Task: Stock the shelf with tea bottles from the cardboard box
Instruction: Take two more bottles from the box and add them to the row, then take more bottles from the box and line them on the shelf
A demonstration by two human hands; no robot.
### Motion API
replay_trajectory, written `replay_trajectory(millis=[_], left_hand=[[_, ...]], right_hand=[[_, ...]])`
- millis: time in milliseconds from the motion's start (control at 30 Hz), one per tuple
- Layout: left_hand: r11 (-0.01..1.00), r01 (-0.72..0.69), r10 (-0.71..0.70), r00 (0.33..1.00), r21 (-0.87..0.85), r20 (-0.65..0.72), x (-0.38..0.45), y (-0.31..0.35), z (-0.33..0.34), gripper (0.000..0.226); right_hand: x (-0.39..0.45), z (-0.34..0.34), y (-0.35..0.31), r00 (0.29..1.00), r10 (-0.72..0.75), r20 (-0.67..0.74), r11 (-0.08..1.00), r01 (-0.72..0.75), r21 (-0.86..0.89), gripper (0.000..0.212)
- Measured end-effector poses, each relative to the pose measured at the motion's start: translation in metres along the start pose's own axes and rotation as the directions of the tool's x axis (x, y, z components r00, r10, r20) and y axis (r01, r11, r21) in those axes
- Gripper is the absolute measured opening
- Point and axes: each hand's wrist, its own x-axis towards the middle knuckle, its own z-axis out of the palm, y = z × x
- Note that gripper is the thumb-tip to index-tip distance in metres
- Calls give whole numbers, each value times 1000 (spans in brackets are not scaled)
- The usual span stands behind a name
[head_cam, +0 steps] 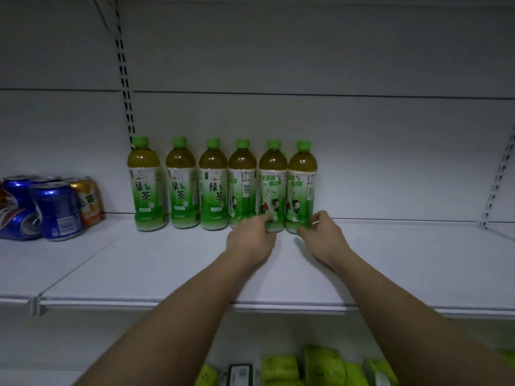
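Several green tea bottles with green caps stand in a row at the back of a white shelf (167, 274). My left hand (250, 235) grips the base of the second bottle from the right (272, 185). My right hand (323, 235) holds the base of the rightmost bottle (302, 185). Both bottles stand upright on the shelf, touching each other. The leftmost bottle (146, 185) stands in front of the slotted upright. The cardboard box is not in view.
Blue drink cans (55, 210) and an orange can (87, 200) sit at the shelf's left; one blue can lies on its side. Bare shelf extends right of the bottles. Yellow-green packets (323, 366) lie on the shelf below.
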Motion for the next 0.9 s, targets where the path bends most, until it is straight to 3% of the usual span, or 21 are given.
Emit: replay_trajectory(millis=[100,267,367,533,667,800,900], left_hand=[[999,33,-33,998,-3,59,-18,-6,-22,47],[998,-10,4,996,68,90,-63,-5,-57,47],[995,-45,40,998,91,54,-92,1,-77,44],[988,-109,117,991,113,-67,-152,-2,-85,41],[993,-119,117,988,-11,-96,-206,-29,-62,41],[984,78,-68,996,-161,62,-245,-68,-14,39],[945,265,-225,952,-192,208,-279,-94,36,37]], right_hand=[[-19,-11,-8,990,-34,134,996,45,-80,33],[-59,-17,-28,975,-99,199,975,135,-179,28],[-84,-19,-38,977,-160,144,971,182,-154,24],[-138,-16,-43,965,-247,-88,969,245,-40,17],[-188,-1,-26,971,-208,-116,966,223,134,15],[-227,44,21,996,-76,37,992,72,108,19],[-261,90,62,971,95,218,990,-114,78,18]])
